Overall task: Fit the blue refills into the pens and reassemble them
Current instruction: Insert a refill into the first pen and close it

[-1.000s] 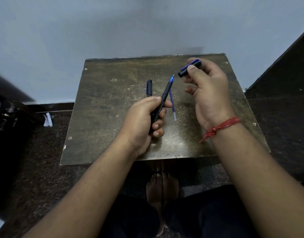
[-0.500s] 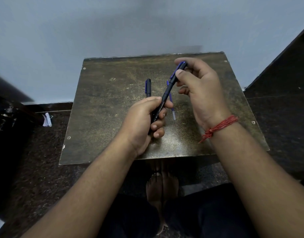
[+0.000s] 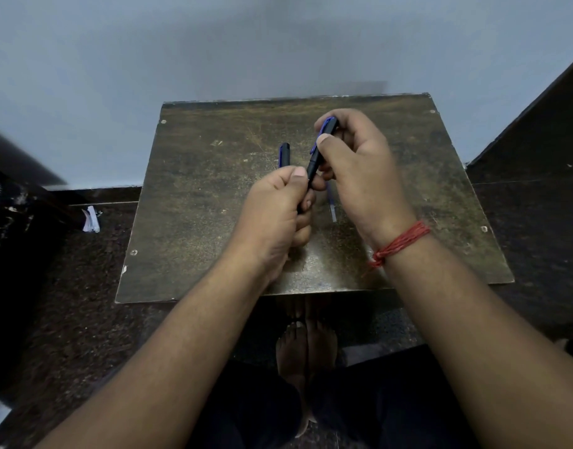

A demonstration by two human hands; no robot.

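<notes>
Both hands hold one black pen (image 3: 314,163) tilted above the table (image 3: 194,222). Left hand (image 3: 275,215) curls round its lower barrel, thumb on top. Right hand (image 3: 356,166) pinches the capped upper end, thumb against the cap (image 3: 327,131). A second cap (image 3: 284,155) lies on the table beside the left thumb. A blue refill (image 3: 332,209) lies on the table, partly hidden under the right hand
</notes>
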